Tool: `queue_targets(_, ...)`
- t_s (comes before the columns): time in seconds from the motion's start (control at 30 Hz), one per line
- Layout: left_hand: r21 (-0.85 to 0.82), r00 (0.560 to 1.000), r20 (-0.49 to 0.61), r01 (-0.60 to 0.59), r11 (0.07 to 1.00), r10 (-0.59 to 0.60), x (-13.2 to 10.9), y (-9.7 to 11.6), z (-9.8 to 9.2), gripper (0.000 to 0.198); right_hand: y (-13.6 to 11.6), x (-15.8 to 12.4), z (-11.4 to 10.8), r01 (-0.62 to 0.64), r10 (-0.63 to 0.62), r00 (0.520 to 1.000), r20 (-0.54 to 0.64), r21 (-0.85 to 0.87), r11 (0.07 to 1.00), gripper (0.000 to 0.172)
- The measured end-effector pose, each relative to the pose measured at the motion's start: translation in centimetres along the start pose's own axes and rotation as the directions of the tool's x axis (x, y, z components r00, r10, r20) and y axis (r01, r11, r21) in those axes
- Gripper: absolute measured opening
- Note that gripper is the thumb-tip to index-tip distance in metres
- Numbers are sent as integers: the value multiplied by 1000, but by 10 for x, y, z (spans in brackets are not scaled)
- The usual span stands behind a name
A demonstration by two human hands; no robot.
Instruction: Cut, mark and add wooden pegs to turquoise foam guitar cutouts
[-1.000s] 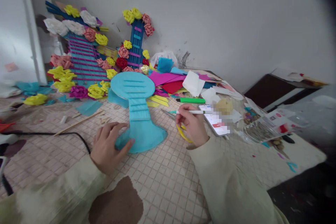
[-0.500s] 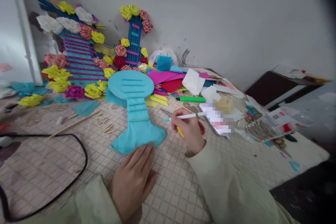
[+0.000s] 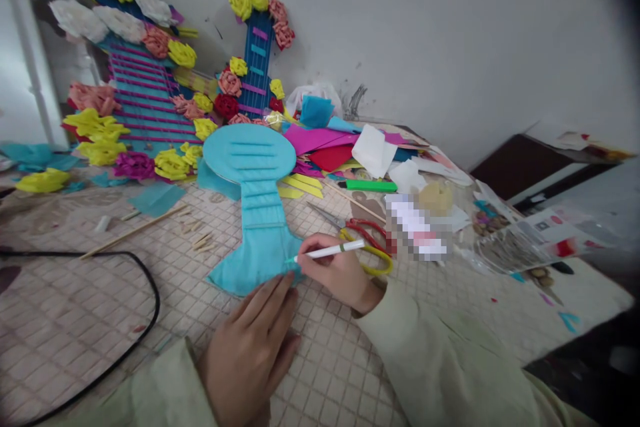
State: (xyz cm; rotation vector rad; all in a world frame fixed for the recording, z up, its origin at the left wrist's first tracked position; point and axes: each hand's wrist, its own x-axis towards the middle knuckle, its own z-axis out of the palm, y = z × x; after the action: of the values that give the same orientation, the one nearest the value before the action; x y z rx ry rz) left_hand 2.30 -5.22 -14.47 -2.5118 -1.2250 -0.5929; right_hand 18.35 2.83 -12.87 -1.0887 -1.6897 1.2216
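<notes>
A light-blue covered cutout (image 3: 263,213), round at the top with a narrow ridged neck and a flared base, lies on the tiled-pattern tabletop (image 3: 190,320). My left hand (image 3: 253,347) rests flat with its fingertips on the lower edge of the base. Between the thumb and fingers of my right hand (image 3: 335,273) is a white marker (image 3: 333,250) with a teal tip, which is at the right part of the base. Just beyond that hand lie scissors (image 3: 370,247) with red and yellow handles, partly covered by it.
Panels with crepe-paper flowers (image 3: 150,93) lean against the wall at the back left. Coloured paper sheets (image 3: 330,147), a green cutter (image 3: 370,185) and a blurred-out phone (image 3: 415,227) lie behind and right. A black cable (image 3: 155,293) loops at left, near short wooden sticks (image 3: 203,240).
My right hand has moved left and down with the marker, from beside the blue cutout onto its base. The scissors now show more. My left hand stays on the lower edge.
</notes>
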Motion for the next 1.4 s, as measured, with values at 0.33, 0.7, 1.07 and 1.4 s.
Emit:
queue_targets(0.33, -16, 1000, 17, 12, 1000, -12, 1, 1, -1, 35, 2, 0, 2, -13, 13, 1000, -3, -26, 1000, 3)
queue_targets(0.7, -74, 998, 25, 54, 996, -52, -2, 0, 1, 35, 2, 1, 2, -20, 20, 1000, -1, -11, 1000, 3)
queue_targets(1.07, -90, 998, 29, 62, 994, -60, -2, 0, 1, 34, 3, 0, 3, -22, 22, 1000, -4, -22, 1000, 1)
queue_targets(1.4, -83, 999, 29, 47, 995, -45, -1, 0, 0, 35, 3, 2, 2, -47, 47, 999, -11, 17, 999, 2)
